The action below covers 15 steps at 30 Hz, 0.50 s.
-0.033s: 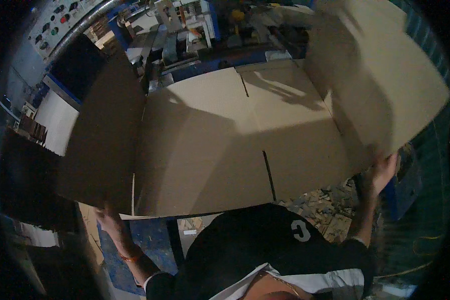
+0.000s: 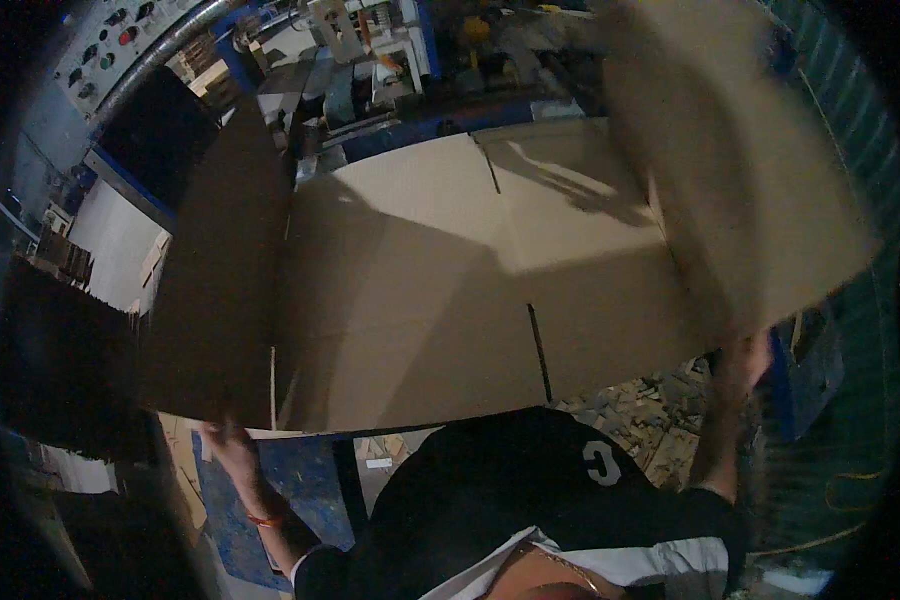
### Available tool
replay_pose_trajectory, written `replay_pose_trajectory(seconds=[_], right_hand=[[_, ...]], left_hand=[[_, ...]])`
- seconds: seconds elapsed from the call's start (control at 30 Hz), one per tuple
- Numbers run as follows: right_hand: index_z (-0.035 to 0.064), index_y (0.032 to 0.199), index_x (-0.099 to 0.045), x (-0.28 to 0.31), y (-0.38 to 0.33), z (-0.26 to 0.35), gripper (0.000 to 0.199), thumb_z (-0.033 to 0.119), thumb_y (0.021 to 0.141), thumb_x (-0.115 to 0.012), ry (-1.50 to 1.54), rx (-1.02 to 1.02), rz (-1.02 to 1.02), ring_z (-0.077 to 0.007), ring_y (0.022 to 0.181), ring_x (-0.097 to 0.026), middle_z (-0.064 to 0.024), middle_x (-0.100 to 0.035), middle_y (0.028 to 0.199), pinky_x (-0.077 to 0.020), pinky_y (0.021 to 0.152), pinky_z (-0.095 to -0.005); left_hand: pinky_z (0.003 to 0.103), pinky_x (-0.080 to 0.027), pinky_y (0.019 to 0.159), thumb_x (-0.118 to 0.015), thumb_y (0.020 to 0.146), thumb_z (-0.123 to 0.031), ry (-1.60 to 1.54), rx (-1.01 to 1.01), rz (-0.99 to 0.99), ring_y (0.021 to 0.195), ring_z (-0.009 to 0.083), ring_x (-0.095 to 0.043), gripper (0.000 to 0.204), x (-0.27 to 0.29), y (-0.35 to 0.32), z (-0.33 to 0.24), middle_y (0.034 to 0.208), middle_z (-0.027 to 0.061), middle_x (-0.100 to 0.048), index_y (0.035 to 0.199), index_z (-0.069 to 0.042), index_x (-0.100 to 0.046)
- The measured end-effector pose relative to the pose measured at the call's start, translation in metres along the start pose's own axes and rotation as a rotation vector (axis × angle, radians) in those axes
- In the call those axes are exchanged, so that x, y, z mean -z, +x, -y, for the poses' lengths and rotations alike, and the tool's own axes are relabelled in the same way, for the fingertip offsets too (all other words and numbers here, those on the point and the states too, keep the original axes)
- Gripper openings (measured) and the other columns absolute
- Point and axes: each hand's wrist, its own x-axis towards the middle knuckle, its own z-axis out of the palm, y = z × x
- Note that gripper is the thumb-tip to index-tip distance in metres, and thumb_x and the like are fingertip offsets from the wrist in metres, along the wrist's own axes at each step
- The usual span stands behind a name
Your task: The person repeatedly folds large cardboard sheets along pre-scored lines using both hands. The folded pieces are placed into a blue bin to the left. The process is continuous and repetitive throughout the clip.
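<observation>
The large flat cardboard sheet spreads left to right before the person. The left hand grips its near-left edge, the right hand closes on its raised right flap.

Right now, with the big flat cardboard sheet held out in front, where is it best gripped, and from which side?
Probably by its near edge, from below at both outer ends, where the left hand and right hand sit. The cardboard sheet is wide, slotted and creased, with its outer panels tipping up, so a spread grip likely keeps it from folding.
</observation>
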Motion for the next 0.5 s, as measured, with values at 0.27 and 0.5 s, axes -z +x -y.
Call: replay_pose_trajectory(seconds=[0.27, 0.5], right_hand=[[0.0142, 0.11, -0.062, -0.051, -0.052, 0.009, 0.036, 0.006, 0.075, -0.058, -0.218, 0.783, 0.857, -0.0298, 0.118, -0.048, -0.0055, -0.057, 0.12, -0.0351, 0.099, -0.0468], [0.0108, 0.122, -0.053, -0.073, -0.011, 0.006, 0.043, 0.019, 0.08, -0.059, -0.211, 0.866, 0.933, -0.0316, 0.127, -0.036, -0.0105, -0.042, 0.136, -0.0298, 0.103, -0.0463]], left_hand=[[0.045, -0.027, 0.106, -0.056, 0.076, -0.004, 0.74, -0.485, 0.852, 0.128, 0.0328, -0.036, 0.05, -0.092, -0.033, -0.018, 0.137, 0.0131, -0.041, 0.125, -0.013, -0.053], [0.049, -0.024, 0.106, -0.051, 0.079, -0.01, 0.895, -0.56, 0.93, 0.128, 0.0327, -0.035, 0.052, -0.11, -0.021, -0.017, 0.139, 0.0122, -0.038, 0.13, -0.016, -0.046]])
